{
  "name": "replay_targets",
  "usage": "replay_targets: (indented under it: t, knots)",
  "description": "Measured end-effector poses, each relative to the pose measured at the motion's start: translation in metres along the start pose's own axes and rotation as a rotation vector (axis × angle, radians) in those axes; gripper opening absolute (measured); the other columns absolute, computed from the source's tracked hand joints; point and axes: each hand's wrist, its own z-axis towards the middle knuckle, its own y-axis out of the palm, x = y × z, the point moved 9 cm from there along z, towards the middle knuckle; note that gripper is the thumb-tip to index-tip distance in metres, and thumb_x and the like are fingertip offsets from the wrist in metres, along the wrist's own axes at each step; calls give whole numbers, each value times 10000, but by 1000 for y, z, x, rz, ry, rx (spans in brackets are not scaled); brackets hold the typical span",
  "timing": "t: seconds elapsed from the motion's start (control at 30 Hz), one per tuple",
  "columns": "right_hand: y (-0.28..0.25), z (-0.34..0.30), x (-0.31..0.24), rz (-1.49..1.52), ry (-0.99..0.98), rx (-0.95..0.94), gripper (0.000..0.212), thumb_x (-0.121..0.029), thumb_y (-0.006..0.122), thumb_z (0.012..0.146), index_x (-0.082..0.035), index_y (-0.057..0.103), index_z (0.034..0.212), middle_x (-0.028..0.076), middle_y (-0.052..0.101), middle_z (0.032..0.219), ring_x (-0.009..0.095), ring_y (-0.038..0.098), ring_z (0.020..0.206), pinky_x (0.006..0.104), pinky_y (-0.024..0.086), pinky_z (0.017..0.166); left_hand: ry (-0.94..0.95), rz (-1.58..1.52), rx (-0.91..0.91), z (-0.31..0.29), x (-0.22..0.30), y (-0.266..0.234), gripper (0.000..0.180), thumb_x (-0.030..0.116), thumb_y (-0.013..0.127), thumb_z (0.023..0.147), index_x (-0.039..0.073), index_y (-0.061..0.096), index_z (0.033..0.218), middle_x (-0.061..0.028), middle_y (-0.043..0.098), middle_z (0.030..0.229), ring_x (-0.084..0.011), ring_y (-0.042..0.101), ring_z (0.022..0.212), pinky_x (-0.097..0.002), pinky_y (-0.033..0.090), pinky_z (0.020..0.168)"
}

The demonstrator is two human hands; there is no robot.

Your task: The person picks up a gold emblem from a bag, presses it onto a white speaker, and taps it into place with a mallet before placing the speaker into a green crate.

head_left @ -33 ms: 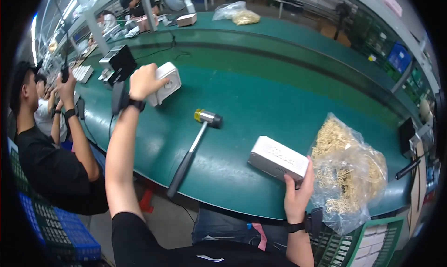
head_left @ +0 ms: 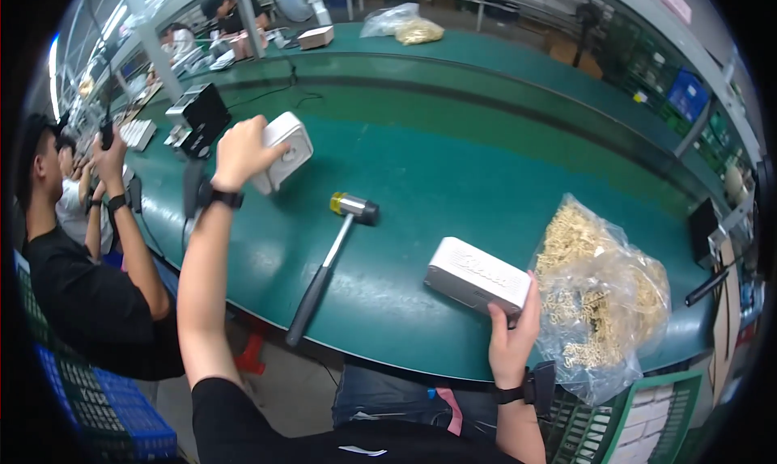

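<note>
At the far left of the green bench my left hand (head_left: 243,151) grips a white box-shaped housing (head_left: 290,147) with rounded corners, tilted, one end face turned toward the right. Closer to me, my right hand (head_left: 515,334) holds the right end of a second white housing (head_left: 477,274), whose top bears raised lettering and whose front side is grey. Between the two lies a mallet (head_left: 312,298) with a black grip and a yellow-and-black head; neither hand touches it. Just right of my right hand, a clear plastic bag (head_left: 603,302) spills small cream-coloured parts.
A green crate (head_left: 655,415) with white boxes stands below the bench's right edge. A black device (head_left: 198,120) sits beyond my left hand. At the left, a co-worker (head_left: 89,286) in black raises a dark tool. More bags (head_left: 417,29) lie across the back bench.
The whole view has shifted slightly, so the bench things appear a little farther left. Both hands keep hold of the same housings.
</note>
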Motion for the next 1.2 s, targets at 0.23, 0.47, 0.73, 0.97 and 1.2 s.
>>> replay_targets:
  t: [0.23,0.47,0.73,0.97,1.2]
  knots:
    - [-3,-3,-26,-341,-181,71,638,-25,673,821,23,388,1389,188,516,1264,275,570,1083,359,463,889,234,-544,-408,-120,128,-71,488,371,753,719,-50,585,898,-231,639,751,-382,645,691,-412,506,620]
    - [0,-65,-81,-74,-578,-144,670,-184,848,673,4,509,1219,166,585,1129,275,598,948,363,488,774,227,-421,-584,-169,189,-55,695,391,706,801,-105,442,1210,-258,628,698,-389,662,663,-421,526,614]
    - [18,-83,-81,40,-381,-233,577,-201,848,664,-7,572,1131,126,640,1011,289,613,833,350,494,710,436,-657,-845,-185,224,-41,974,503,762,745,-104,309,1357,-233,642,707,-372,680,690,-388,538,610]
    - [18,-67,-80,11,-392,-217,407,-59,800,647,-16,631,1015,127,651,954,286,613,802,346,492,692,481,-507,-684,-180,199,-38,884,595,816,619,-28,488,1154,-144,616,613,-284,673,604,-342,523,546]
    - [-4,-45,-64,17,-305,-80,311,48,705,668,-19,648,966,129,652,925,289,601,798,347,488,693,540,-267,-246,-194,195,-42,676,653,783,597,43,542,761,-96,584,532,-272,633,508,-350,499,482]
